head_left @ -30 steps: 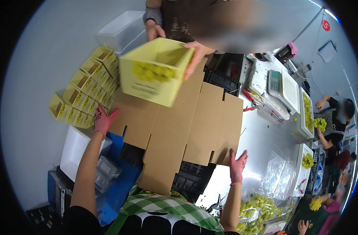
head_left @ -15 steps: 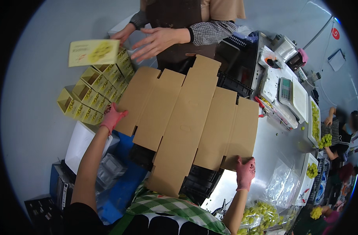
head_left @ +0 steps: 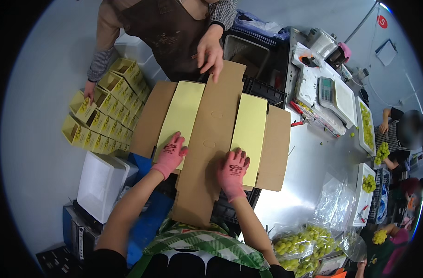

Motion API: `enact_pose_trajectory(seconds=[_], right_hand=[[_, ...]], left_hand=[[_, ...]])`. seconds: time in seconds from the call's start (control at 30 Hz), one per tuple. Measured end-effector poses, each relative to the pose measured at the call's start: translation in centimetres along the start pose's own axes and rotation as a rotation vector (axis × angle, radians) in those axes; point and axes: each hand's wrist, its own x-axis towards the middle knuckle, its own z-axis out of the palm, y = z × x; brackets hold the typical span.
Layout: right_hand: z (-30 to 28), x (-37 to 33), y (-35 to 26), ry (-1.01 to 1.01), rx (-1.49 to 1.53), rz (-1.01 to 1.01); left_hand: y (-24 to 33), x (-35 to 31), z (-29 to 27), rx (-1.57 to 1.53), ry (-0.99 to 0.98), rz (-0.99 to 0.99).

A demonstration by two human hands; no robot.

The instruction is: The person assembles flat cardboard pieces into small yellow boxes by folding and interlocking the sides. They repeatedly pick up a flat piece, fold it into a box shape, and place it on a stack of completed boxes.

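A flattened cardboard box [head_left: 210, 139] lies in front of me, brown outside with two yellow panels showing. My left hand [head_left: 170, 155], in a pink glove, presses flat on the left yellow panel. My right hand [head_left: 232, 171], also pink-gloved, lies flat on the brown middle strip beside the right yellow panel. Across from me a person in a brown apron touches the box's far end with one hand [head_left: 210, 52] and rests the other hand [head_left: 88, 89] on stacked yellow cartons [head_left: 105, 120].
A white lidded tub [head_left: 100, 183] stands at my left. A scale [head_left: 329, 95] and trays of green grapes [head_left: 366, 125] sit on the steel table at right. Bagged grapes [head_left: 299, 243] lie near my right elbow. Other people work at far right.
The cardboard has been folded so yellow panels show. My hands moved from its outer edges onto its middle. The other person set down a yellow carton and now touches the box.
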Motion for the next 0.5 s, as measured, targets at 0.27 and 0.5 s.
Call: enact_pose_trajectory(seconds=[0.27,0.5], right_hand=[[-2.6,-1.0,7.5,0.095,0.439,0.429],[-5.2,2.1,7.2,-0.233,1.209,0.598]], left_hand=[[1.0,1.3,-3.6,0.37,-0.012,-0.582],[-2.5,1.9,-4.4,0.015,-0.025,-0.487]])
